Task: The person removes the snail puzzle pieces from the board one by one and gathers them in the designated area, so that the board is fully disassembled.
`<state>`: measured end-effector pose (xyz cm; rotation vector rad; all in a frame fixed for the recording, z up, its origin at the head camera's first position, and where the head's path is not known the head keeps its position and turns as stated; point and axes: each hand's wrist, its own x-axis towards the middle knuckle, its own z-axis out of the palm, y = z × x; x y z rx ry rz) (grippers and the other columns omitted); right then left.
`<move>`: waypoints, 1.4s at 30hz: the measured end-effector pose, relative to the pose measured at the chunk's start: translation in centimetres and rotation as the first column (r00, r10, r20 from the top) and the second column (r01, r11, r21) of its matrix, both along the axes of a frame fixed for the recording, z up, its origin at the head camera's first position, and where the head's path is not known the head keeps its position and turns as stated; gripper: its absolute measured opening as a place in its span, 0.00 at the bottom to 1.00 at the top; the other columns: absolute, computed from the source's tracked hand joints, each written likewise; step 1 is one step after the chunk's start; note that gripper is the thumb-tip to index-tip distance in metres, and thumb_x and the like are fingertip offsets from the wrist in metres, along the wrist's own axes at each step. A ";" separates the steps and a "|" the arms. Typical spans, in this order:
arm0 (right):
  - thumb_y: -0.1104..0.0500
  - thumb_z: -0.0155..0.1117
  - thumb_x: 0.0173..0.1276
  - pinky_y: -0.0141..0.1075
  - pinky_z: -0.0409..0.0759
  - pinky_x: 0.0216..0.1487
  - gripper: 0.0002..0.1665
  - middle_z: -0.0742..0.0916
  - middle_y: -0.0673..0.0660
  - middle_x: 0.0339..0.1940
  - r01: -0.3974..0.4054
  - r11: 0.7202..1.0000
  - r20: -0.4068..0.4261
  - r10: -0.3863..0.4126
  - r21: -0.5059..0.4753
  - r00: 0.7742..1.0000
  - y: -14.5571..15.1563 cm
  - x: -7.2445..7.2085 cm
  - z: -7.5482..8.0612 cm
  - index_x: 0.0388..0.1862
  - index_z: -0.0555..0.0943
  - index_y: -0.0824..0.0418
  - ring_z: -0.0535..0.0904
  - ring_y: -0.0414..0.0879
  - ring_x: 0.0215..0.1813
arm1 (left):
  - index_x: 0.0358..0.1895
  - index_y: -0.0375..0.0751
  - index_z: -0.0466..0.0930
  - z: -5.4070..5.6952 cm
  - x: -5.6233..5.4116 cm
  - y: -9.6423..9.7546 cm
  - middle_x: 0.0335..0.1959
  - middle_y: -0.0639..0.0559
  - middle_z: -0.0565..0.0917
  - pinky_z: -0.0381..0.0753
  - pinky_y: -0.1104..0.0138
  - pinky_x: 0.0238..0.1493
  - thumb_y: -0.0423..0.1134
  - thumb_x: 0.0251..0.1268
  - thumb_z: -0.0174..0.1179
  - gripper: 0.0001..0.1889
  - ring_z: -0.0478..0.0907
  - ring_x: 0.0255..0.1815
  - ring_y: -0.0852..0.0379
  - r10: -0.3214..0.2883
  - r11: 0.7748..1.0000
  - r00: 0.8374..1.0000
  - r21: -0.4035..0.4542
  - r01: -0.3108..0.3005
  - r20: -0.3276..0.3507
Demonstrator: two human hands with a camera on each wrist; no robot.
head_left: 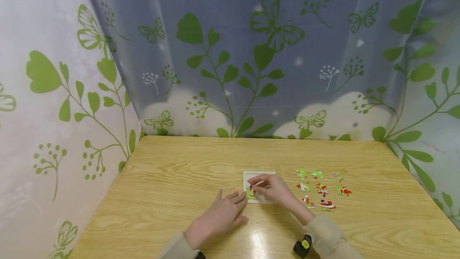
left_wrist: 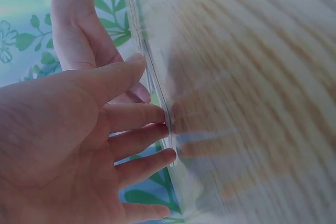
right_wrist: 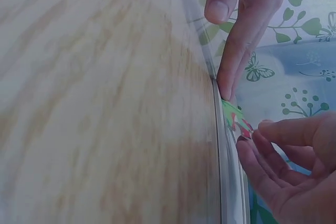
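Note:
A square white puzzle tray (head_left: 259, 172) lies flat on the table. In its lower left corner sits a green and red jigsaw puzzle piece (head_left: 251, 193). My right hand (head_left: 274, 189) is over the tray and pinches a puzzle piece (right_wrist: 244, 128) between thumb and fingers; the fingers hide much of it. My left hand (head_left: 224, 213) rests at the tray's left edge, fingers extended and touching it. The left wrist view shows that hand (left_wrist: 68, 135) with its fingers spread against the tray's side.
Several loose jigsaw pieces (head_left: 322, 189) lie in rough rows to the right of the tray, near my right forearm. The wooden table (head_left: 172, 171) meets a patterned curtain (head_left: 223, 71) at the back. A black wrist device (head_left: 302, 246) is on my right wrist.

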<state>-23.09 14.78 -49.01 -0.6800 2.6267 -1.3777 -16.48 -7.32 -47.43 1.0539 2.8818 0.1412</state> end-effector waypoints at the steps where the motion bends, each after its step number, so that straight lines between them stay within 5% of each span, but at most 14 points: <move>1: 0.68 0.66 0.69 0.46 0.87 0.47 0.15 0.89 0.62 0.49 0.005 1.000 0.007 -0.004 -0.012 1.000 0.0 0.0 0.0 0.53 0.86 0.62 0.88 0.56 0.47 | 0.73 0.41 0.71 0.0 0.0 0.0 0.75 0.50 0.69 0.67 0.36 0.69 0.57 0.74 0.56 0.32 0.69 0.74 0.49 -0.001 1.000 1.000 -0.001 0.001 -0.005; 11: 0.71 0.68 0.65 0.37 0.87 0.39 0.16 0.88 0.61 0.40 0.025 0.990 0.173 -0.001 -0.139 0.985 -0.5 0.0 -0.5 0.52 0.84 0.71 0.89 0.52 0.41 | 0.73 0.41 0.72 0.0 0.0 0.1 0.74 0.49 0.71 0.68 0.37 0.69 0.56 0.74 0.56 0.31 0.70 0.73 0.48 0.001 1.000 1.000 -0.009 -0.001 -0.027; 24: 0.65 0.70 0.67 0.40 0.88 0.38 0.15 0.89 0.62 0.41 0.123 0.981 0.167 -0.098 -0.151 0.981 1.9 0.2 0.9 0.51 0.85 0.71 0.87 0.46 0.37 | 0.72 0.41 0.73 0.1 0.1 0.2 0.74 0.49 0.72 0.66 0.36 0.70 0.55 0.74 0.57 0.31 0.70 0.73 0.48 0.020 1.000 1.000 0.006 -0.020 -0.012; 34: 0.64 0.67 0.70 0.43 0.89 0.43 0.19 0.88 0.66 0.45 0.172 0.963 0.207 -0.129 -0.206 0.970 6.0 1.2 2.0 0.56 0.81 0.74 0.88 0.52 0.42 | 0.72 0.40 0.72 0.1 0.2 0.1 0.74 0.48 0.71 0.66 0.37 0.70 0.55 0.75 0.56 0.30 0.69 0.74 0.47 0.002 1.000 1.000 0.026 -0.002 -0.012; 42: 0.59 0.68 0.71 0.42 0.88 0.43 0.22 0.88 0.65 0.48 0.240 0.960 0.193 -0.210 -0.146 0.959 9.9 2.1 2.3 0.59 0.81 0.72 0.88 0.48 0.42 | 0.72 0.40 0.71 -0.4 0.1 0.0 0.75 0.48 0.70 0.66 0.38 0.71 0.54 0.76 0.55 0.30 0.69 0.74 0.47 0.004 0.999 1.000 0.034 -0.003 -0.007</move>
